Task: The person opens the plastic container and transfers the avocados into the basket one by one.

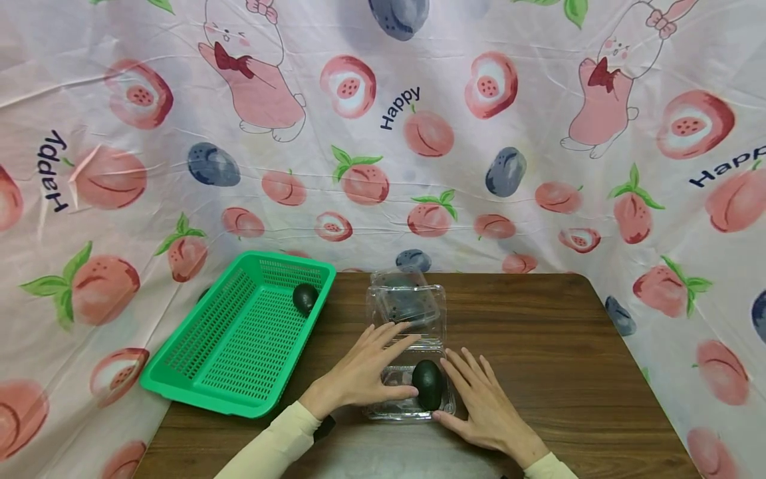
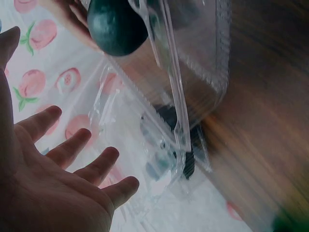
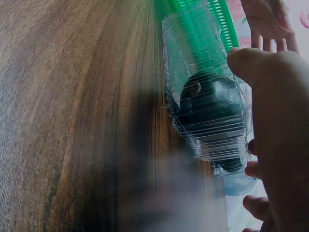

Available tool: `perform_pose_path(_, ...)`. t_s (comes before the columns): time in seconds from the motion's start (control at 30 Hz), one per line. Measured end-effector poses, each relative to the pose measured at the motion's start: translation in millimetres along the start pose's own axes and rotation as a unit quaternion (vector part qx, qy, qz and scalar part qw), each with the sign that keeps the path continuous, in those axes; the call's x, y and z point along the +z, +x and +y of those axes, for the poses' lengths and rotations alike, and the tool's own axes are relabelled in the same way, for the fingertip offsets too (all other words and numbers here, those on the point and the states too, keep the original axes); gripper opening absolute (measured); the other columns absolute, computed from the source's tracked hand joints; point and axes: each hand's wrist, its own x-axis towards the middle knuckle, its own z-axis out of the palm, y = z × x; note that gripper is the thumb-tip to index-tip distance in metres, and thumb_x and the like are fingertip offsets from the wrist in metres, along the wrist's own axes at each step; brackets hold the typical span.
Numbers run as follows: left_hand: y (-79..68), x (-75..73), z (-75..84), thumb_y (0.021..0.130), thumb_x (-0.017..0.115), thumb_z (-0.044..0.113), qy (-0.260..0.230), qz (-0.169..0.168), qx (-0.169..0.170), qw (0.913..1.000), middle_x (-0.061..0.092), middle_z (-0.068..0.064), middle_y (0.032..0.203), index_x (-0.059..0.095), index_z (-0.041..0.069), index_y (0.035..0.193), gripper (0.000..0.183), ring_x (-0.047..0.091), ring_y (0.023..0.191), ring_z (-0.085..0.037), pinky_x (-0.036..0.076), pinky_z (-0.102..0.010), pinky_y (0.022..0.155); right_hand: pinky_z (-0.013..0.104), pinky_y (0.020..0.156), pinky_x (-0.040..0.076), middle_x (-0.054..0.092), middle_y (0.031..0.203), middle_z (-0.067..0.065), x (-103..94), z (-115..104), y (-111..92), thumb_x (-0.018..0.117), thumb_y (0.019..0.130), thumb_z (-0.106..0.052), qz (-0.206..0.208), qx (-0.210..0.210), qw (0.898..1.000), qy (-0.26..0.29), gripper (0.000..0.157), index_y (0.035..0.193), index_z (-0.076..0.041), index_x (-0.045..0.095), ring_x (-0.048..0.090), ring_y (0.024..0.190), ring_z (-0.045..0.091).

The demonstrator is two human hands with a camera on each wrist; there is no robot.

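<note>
The box point(image 1: 397, 417) sits on the table point(image 1: 556, 346) directly in front of the person, its lid point(image 1: 435, 332) hinged upward at the far side. This position presumably gives access to the tray from above, between both hands.

One avocado point(image 1: 428, 386) lies in the right part of the tray, long axis front to back. The offset probably preserves width to its left; the tray bears its weight.

The hands are apart and grip nothing. The left hand point(image 1: 362, 372) extends over the left part of the box, fingers straight and spread. The right hand point(image 1: 487, 409) flanks the right wall, fingers extended; whether it touches the wall cannot be told.

The basket point(image 1: 245, 346) stands at left, likely for left-hand reach. A second avocado point(image 1: 305, 299) rests at its far right corner. Another box point(image 1: 397, 277) stands behind the lid; its contents are unclear.
</note>
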Motion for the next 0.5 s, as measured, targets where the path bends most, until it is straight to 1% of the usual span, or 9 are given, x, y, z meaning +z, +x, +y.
perform_pose_path(0.13,2.0,4.9,4.6,0.099,0.081,0.063,0.000,-0.007,0.004,1.0000,0.042,-0.012,0.182,0.047,0.021,0.173,0.092,0.043,0.166,-0.047,0.034,-0.080,0.131,0.070,0.136,0.030,0.049,0.178,0.014,-1.3,1.6,1.0,0.075,0.099,-0.070,-0.002,-0.001,1.000,-0.001,0.095,0.169,-0.010,0.052,0.047,0.164,0.047)
perform_pose_path(0.17,2.5,5.9,5.8,0.099,0.081,0.063,0.000,-0.010,0.004,0.9999,0.042,-0.013,0.182,0.047,0.021,0.173,0.091,0.043,0.166,-0.047,0.036,-0.078,0.131,0.074,0.128,0.037,0.049,0.178,0.014,-1.8,1.9,1.2,0.075,0.099,-0.071,-0.003,-0.002,1.000,-0.003,0.096,0.169,-0.010,0.053,0.047,0.164,0.047)
perform_pose_path(0.3,4.1,10.4,10.2,0.101,0.079,0.062,-0.009,-0.019,-0.011,0.9997,0.045,-0.012,0.180,0.048,0.021,0.173,0.088,0.046,0.165,-0.045,0.042,-0.073,0.130,0.076,0.126,0.038,0.050,0.178,0.014,-2.9,3.0,1.8,0.075,0.098,-0.071,-0.005,-0.005,1.000,-0.001,0.096,0.169,-0.009,0.053,0.047,0.164,0.048)
perform_pose_path(0.37,5.3,14.0,11.9,0.103,0.078,0.062,-0.012,-0.023,-0.019,0.9995,0.045,-0.011,0.180,0.048,0.021,0.173,0.087,0.048,0.164,-0.043,0.046,-0.071,0.127,0.077,0.125,0.038,0.049,0.178,0.014,-3.3,3.6,1.9,0.076,0.098,-0.070,-0.004,-0.005,1.000,0.000,0.096,0.169,-0.009,0.052,0.047,0.164,0.047)
perform_pose_path(0.47,6.8,19.2,14.7,0.104,0.076,0.062,-0.029,-0.029,-0.029,0.9987,0.043,-0.011,0.181,0.047,0.023,0.174,0.085,0.048,0.164,-0.042,0.049,-0.070,0.125,0.075,0.127,0.037,0.049,0.178,0.013,-4.0,4.4,2.0,0.077,0.098,-0.070,0.000,-0.007,1.000,-0.003,0.097,0.169,-0.010,0.052,0.047,0.164,0.046)
perform_pose_path(0.5,7.4,21.2,15.4,0.104,0.076,0.062,-0.033,-0.030,-0.032,0.9985,0.043,-0.011,0.182,0.047,0.023,0.174,0.085,0.048,0.164,-0.041,0.050,-0.070,0.124,0.070,0.134,0.031,0.049,0.178,0.013,-4.1,4.8,2.0,0.077,0.098,-0.069,0.002,-0.009,1.000,-0.002,0.096,0.169,-0.010,0.052,0.047,0.164,0.046)
